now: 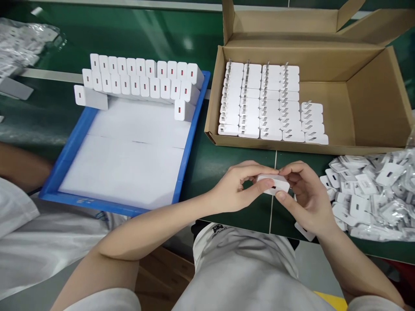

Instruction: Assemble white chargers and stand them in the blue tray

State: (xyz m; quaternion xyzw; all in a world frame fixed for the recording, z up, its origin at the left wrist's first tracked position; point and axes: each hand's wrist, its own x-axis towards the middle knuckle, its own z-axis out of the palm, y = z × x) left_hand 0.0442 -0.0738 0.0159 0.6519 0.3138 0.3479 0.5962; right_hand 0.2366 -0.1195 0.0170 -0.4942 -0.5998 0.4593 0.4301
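Observation:
Between my two hands, over the green table near its front edge, is a white charger (282, 184) with a small dark port on the side facing me. My left hand (238, 186) pinches its left end, thumb in front and fingers along the top. The fingertips and thumb of my right hand (306, 194) close on its right end. Part of the charger is covered by my fingers. Close to my right hand lies a heap of loose white plates with slots (359, 205), partly in clear plastic.
Behind my hands stands an open cardboard box (372, 99) with rows of white chargers (270, 103), prongs up. To the left, a blue tray (186, 168) bears rows of chargers with reddish ports (139, 84). Another person's arm (22, 166) is at far left, below a plastic bag (27, 41) of white parts.

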